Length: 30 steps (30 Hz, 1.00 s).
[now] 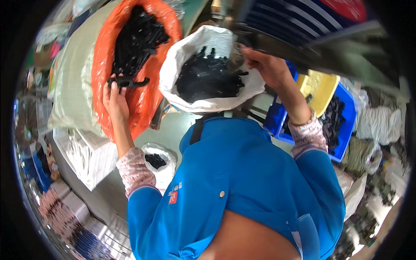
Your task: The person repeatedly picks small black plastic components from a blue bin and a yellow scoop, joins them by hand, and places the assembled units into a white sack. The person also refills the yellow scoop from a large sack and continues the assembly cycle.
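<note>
My left hand (115,102) is raised at the orange bag's near side, closed on a small black hooked part (129,82). An orange plastic bag (100,60) filled with similar black pieces (139,39) stands there. In front of me, a white woven sack (171,71) gapes wide around a heap of dark, finger-like pieces (210,78). Over that sack's right rim, beside the dark machine, my right hand (269,67) has its fingers bent together. Whatever lies at its fingertips is blurred and too unclear to name.
A dark machine body (294,47) overhangs the upper right. Blue bins (350,125) and a yellow tray (331,84) sit at the right. A white crate (82,151) stands at the left, with a small white bag (167,175) of black pieces on the floor.
</note>
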{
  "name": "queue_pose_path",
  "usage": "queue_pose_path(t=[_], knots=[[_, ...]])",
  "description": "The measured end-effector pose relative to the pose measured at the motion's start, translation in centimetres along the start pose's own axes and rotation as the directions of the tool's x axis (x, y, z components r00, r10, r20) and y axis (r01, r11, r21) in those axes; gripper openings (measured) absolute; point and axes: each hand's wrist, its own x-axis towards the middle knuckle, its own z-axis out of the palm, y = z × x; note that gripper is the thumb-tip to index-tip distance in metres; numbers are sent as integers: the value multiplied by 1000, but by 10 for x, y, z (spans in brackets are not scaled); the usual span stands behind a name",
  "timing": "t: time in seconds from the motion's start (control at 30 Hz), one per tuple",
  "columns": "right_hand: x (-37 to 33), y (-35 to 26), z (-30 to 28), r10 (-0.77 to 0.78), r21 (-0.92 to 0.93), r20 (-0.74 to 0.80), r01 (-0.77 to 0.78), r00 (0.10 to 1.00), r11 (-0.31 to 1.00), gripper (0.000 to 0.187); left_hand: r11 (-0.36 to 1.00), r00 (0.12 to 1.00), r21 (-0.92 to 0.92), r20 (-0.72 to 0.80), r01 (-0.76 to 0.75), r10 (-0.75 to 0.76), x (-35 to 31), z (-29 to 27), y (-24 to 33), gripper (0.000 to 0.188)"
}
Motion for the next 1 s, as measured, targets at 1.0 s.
queue_pose_path(t=[1.0], knots=[[-280,84,-209,1,-983,41,41,999,-176,13,536,337,205,583,819,-739,-248,349,-88,22]])
